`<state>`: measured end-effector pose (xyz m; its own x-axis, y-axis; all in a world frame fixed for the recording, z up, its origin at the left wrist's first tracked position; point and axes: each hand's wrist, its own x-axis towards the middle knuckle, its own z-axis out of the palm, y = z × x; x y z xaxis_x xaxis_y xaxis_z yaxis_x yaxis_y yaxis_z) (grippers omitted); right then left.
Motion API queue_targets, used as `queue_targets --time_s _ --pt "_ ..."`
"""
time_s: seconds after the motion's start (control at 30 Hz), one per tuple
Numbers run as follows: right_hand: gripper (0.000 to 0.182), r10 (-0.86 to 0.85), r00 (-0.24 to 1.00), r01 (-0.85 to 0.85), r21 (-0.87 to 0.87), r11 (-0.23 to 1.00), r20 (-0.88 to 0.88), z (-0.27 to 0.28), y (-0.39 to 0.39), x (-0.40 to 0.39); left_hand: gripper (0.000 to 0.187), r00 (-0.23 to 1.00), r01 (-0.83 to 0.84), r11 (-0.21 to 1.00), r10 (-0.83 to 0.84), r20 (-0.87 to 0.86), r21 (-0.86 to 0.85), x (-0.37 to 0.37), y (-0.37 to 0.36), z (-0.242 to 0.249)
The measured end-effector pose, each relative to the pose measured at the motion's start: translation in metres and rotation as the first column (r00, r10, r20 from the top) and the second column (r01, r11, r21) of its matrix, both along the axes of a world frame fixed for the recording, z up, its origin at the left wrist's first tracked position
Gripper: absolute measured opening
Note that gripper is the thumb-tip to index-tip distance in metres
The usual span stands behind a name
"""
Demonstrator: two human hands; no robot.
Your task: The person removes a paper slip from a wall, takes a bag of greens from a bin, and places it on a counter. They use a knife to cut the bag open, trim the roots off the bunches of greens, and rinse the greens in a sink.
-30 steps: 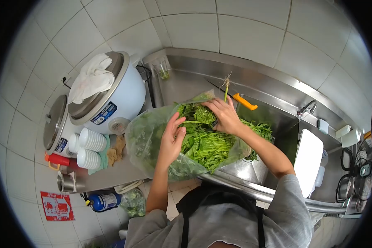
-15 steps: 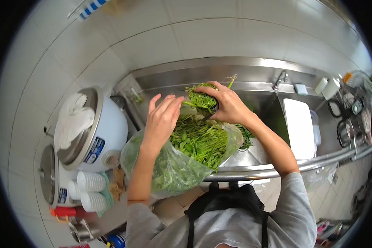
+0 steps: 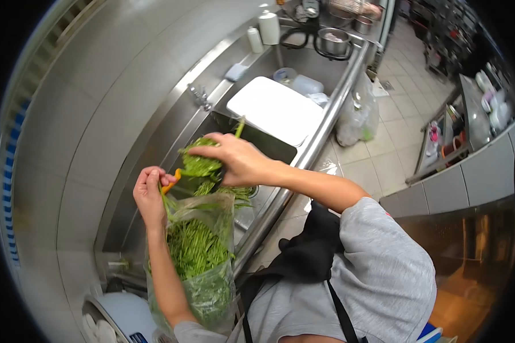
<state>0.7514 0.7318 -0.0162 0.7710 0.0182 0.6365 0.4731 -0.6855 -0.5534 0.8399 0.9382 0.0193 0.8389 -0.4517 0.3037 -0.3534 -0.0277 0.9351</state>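
My right hand [image 3: 234,157] is wrapped round a bunch of green leafy vegetables [image 3: 201,163] above the sink, with one pale stem sticking up behind the fingers. A dark object lies under that palm, mostly hidden. To its left, my left hand [image 3: 150,191] is closed in a pinch on a narrow orange strip [image 3: 170,182] at the bunch's edge; its exact kind I cannot make out. Below both hands, a clear plastic bag [image 3: 203,294] stands open, filled with more green stems and leaves [image 3: 194,248]. Loose greens [image 3: 241,196] lie in the sink beside it.
A white board [image 3: 277,108] bridges the steel sink [image 3: 320,146], near a tap [image 3: 199,97]. Bottles [image 3: 269,27], a sponge [image 3: 236,72] and a pot [image 3: 333,41] stand farther along. A filled plastic bag [image 3: 357,114] is beside the sink; a large rice-cooker-like container [image 3: 123,311] sits lower left.
The view has turned toward the right. My left hand, loosely spread before, now pinches an orange strip beside the bunch. My right hand still grips the greens.
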Motion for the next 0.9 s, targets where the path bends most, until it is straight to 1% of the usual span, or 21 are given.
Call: queue_targets --time_s 0.03,0.07,0.1,0.13,0.17,0.2,0.23,0.27,0.3,0.37,0.47,0.53,0.57,0.6,0.67,0.7,0.8,0.87,0.9 --pt "0.065 -0.050 0.998 0.052 0.059 0.997 -0.024 0.005 -0.022 -0.015 0.016 0.999 0.023 1.000 -0.024 -0.045 -0.021 -0.002 -0.022 0.000" --pt "0.067 -0.062 0.997 0.068 0.141 0.988 -0.047 0.003 -0.049 -0.026 0.017 0.995 0.038 0.998 -0.042 -0.087 -0.049 -0.002 -0.042 0.000" --pt "0.068 -0.100 0.995 0.099 0.200 0.975 -0.004 0.007 -0.075 -0.042 0.019 0.998 0.064 0.998 -0.064 -0.019 0.002 0.002 -0.056 -0.006" --pt "0.068 -0.165 0.986 0.160 0.236 0.958 0.001 0.013 -0.103 -0.061 0.018 0.997 0.073 0.996 -0.073 -0.003 0.047 0.005 -0.069 -0.012" --pt "0.068 -0.253 0.967 0.243 0.227 0.943 0.017 0.022 -0.131 -0.081 0.018 0.996 0.074 0.989 -0.079 0.039 0.131 0.007 -0.080 -0.018" --pt "0.068 -0.397 0.916 0.386 0.147 0.911 0.054 0.023 -0.163 -0.097 0.018 0.993 0.067 0.976 -0.085 0.079 0.208 0.009 -0.091 -0.024" --pt "0.068 -0.512 0.857 0.502 0.135 0.854 0.055 0.026 -0.191 -0.118 0.017 0.992 0.081 0.970 -0.101 0.080 0.229 0.012 -0.100 -0.032" --pt "0.067 -0.633 0.767 0.625 0.105 0.774 0.104 0.026 -0.220 -0.133 0.016 0.990 0.090 0.964 -0.113 0.083 0.249 0.015 -0.108 -0.041" --pt "0.065 -0.675 0.715 0.656 0.158 0.738 0.179 0.026 -0.249 -0.145 0.014 0.994 0.081 0.973 -0.095 0.055 0.215 0.018 -0.115 -0.053" --pt "0.066 -0.796 0.533 0.765 0.237 0.598 0.287 0.010 -0.311 -0.159 0.012 1.000 0.003 0.981 -0.003 0.003 0.194 0.016 -0.126 -0.069" --pt "0.069 -0.896 0.331 0.855 0.308 0.418 0.298 -0.025 -0.406 -0.155 0.017 0.990 -0.134 0.965 0.141 -0.013 0.227 0.014 -0.135 -0.081" --pt "0.073 -0.951 0.262 0.916 0.268 0.299 0.164 -0.078 -0.485 -0.131 0.018 0.975 -0.210 0.946 0.220 -0.015 0.245 0.015 -0.139 -0.084" --pt "0.074 -0.982 0.185 0.983 0.009 0.185 0.029 -0.123 -0.531 -0.114 0.019 0.970 -0.230 0.933 0.242 -0.008 0.276 0.011 -0.142 -0.080" --pt "0.075 -0.995 0.073 0.962 -0.259 0.089 -0.069 -0.166 -0.568 -0.104 0.019 0.965 -0.252 0.920 0.263 0.005 0.301 0.010 -0.145 -0.075" --pt "0.071 -0.976 0.160 0.978 -0.107 0.177 -0.149 -0.217 -0.606 -0.097 0.020 0.956 -0.285 0.900 0.293 0.025 0.331 0.007 -0.147 -0.068" --pt "0.069 -0.960 0.212 0.975 -0.021 0.219 -0.181 -0.228 -0.621 -0.091 0.021 0.948 -0.309 0.891 0.315 0.036 0.332 0.005 -0.146 -0.066" --pt "0.057 -0.934 0.242 0.968 -0.004 0.252 -0.262 -0.245 -0.653 -0.095 0.018 0.916 -0.383 0.865 0.402 0.009 0.323 -0.002 -0.128 -0.063" --pt "0.047 -0.933 0.295 0.952 -0.022 0.305 -0.206 -0.248 -0.672 -0.105 0.022 0.865 -0.500 0.802 0.479 0.148 0.325 0.004 -0.109 -0.072" --pt "0.042 -0.905 0.381 0.924 0.067 0.376 -0.187 -0.233 -0.669 -0.109 0.022 0.832 -0.554 0.759 0.510 0.217 0.342 0.009 -0.099 -0.076"
